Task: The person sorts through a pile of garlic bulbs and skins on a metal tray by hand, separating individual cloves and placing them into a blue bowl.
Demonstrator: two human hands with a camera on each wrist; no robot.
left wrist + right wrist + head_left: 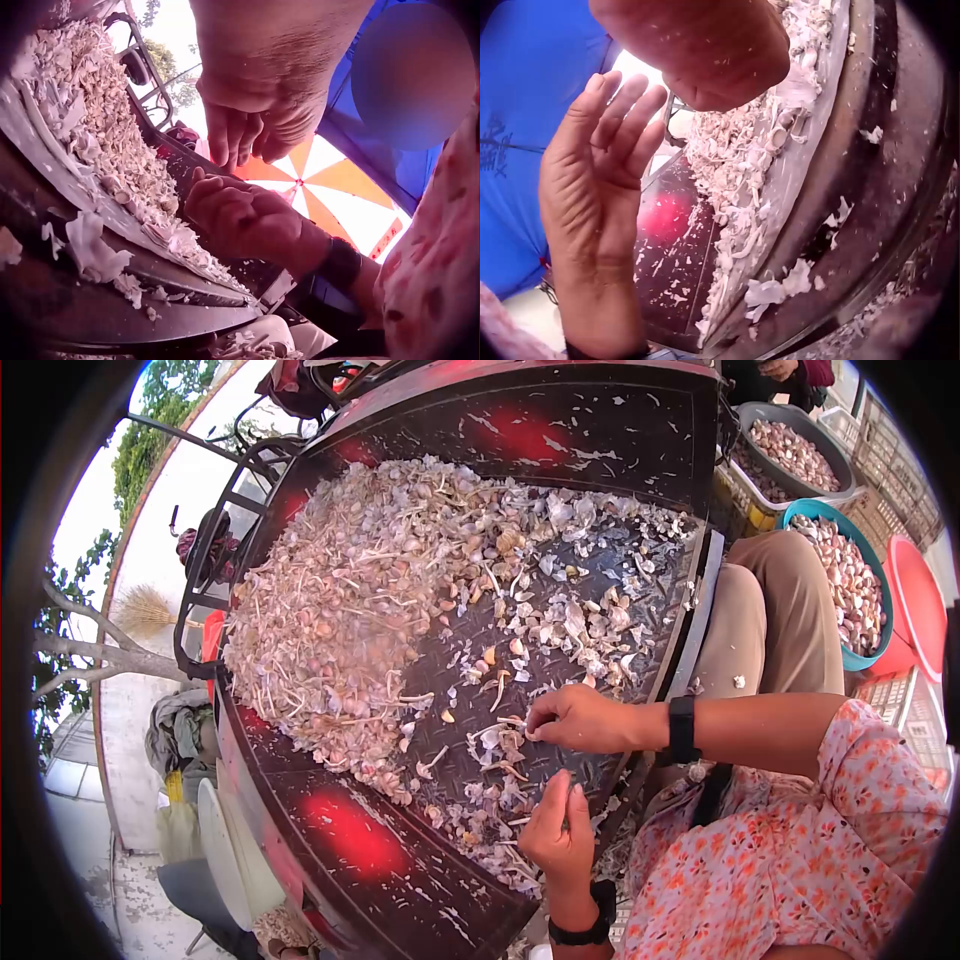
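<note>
Above the garlic skins, my right hand (pixel 590 720) has its fingers curled in the head view, its fingertips beside a dry stalk (pixel 512 722). Whether it pinches anything is hidden; the left wrist view shows the same right hand (pixel 251 217) with bent fingers. Closer to my body, my left hand (pixel 560 830) is raised, fingers extended. The right wrist view shows this left hand (pixel 600 172) with its palm turned up and nothing visible in it. A big heap of garlic cloves, skins and stalks (pixel 340 600) lies in the dark metal cart bed (pixel 455 670).
Loose skins (pixel 575 625) and a few cloves lie between the heap and my hands. At the right stand a teal basin of cloves (pixel 850 585), a grey tub (pixel 795 455) and a red container (pixel 915 605). The cart's raised wall (pixel 600 445) runs along the far side.
</note>
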